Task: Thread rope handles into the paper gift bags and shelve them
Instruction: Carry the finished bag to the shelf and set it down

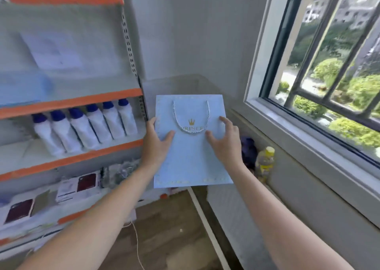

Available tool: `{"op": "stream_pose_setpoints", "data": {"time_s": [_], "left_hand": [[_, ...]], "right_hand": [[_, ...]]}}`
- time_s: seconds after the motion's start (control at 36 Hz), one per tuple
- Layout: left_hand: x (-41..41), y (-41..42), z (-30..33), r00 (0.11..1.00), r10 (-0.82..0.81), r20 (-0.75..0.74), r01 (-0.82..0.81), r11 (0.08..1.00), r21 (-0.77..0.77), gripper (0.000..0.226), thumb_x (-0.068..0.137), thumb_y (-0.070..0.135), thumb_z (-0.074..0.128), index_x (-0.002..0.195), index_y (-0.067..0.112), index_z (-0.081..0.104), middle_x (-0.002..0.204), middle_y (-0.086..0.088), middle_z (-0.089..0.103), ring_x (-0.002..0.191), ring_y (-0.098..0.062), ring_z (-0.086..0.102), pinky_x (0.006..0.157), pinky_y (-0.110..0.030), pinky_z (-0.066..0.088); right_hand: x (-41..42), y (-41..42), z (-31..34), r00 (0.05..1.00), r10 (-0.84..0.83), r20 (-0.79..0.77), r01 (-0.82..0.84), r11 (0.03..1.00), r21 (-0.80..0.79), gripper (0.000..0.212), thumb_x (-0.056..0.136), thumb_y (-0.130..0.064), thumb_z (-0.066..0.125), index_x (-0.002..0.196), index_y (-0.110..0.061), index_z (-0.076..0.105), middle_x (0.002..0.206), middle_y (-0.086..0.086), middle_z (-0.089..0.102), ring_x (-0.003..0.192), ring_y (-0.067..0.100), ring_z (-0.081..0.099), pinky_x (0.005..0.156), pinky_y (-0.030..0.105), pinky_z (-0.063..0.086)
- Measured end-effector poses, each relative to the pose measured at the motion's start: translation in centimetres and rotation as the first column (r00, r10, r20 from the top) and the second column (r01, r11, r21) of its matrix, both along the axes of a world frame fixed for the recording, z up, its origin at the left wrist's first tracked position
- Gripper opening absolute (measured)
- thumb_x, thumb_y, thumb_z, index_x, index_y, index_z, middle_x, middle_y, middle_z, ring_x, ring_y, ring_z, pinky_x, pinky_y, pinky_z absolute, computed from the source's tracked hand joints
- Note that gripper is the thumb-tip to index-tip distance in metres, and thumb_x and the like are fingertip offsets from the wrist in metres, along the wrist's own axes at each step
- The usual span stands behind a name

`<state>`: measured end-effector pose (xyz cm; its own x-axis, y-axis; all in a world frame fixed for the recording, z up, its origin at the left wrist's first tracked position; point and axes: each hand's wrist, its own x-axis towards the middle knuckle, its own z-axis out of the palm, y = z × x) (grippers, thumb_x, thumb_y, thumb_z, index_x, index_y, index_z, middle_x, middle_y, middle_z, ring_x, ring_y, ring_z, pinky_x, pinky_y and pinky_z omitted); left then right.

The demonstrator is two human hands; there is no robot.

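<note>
With the rope handle (191, 119) already threaded, we held the flat blue gift bag (191, 156) in the air beside the shelving unit (72, 103), left hand (157, 144) pinching its edge, right hand (225, 140) spread on its face, shelving seemingly next.

One view: head-worn, looking forward and down from my eyes; shelving unit (70, 105) at ten o'clock, window (329, 64) at two.
</note>
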<state>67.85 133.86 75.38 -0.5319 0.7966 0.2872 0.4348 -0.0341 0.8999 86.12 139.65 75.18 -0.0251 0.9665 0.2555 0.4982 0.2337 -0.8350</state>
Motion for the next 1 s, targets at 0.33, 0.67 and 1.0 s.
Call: {"op": "stream_pose_setpoints", "data": {"time_s": [0.33, 0.67, 1.0], "left_hand": [[-9.8, 7.4, 1.9, 0.953, 0.303, -0.015, -0.303, 0.953, 0.009, 0.068, 0.086, 0.023, 0.073, 0.142, 0.018, 0.035, 0.13, 0.012, 0.05, 0.114, -0.003, 0.051, 0.088, -0.011, 0.04], [-22.0, 8.5, 1.6, 0.812, 0.575, -0.101, -0.581, 0.813, -0.034, 0.062, 0.08, 0.033, 0.076, 0.133, 0.026, 0.045, 0.117, 0.013, 0.057, 0.106, -0.011, 0.057, 0.079, -0.027, 0.044], [-40.9, 9.4, 1.7, 0.701, 0.699, -0.142, -0.713, 0.678, -0.181, 0.069, 0.074, 0.042, 0.08, 0.13, 0.019, 0.047, 0.118, 0.002, 0.043, 0.115, -0.024, 0.052, 0.089, -0.033, 0.044]], "right_hand": [[-12.8, 14.1, 2.9, 0.935, 0.349, -0.069, -0.348, 0.937, 0.026, 0.06, 0.087, -0.038, 0.069, 0.14, -0.029, 0.043, 0.119, -0.004, 0.043, 0.089, 0.01, 0.047, 0.077, 0.024, 0.036], [-28.9, 19.2, 3.4, 0.817, 0.568, -0.097, -0.568, 0.822, 0.033, 0.059, 0.089, -0.029, 0.068, 0.142, -0.024, 0.044, 0.125, 0.003, 0.042, 0.106, 0.02, 0.051, 0.084, 0.02, 0.035], [-51.4, 21.9, 3.7, 0.745, 0.663, -0.077, -0.666, 0.745, -0.031, 0.056, 0.089, 0.002, 0.049, 0.144, -0.012, 0.044, 0.114, 0.01, 0.039, 0.096, 0.033, 0.057, 0.09, 0.025, 0.04]]}}
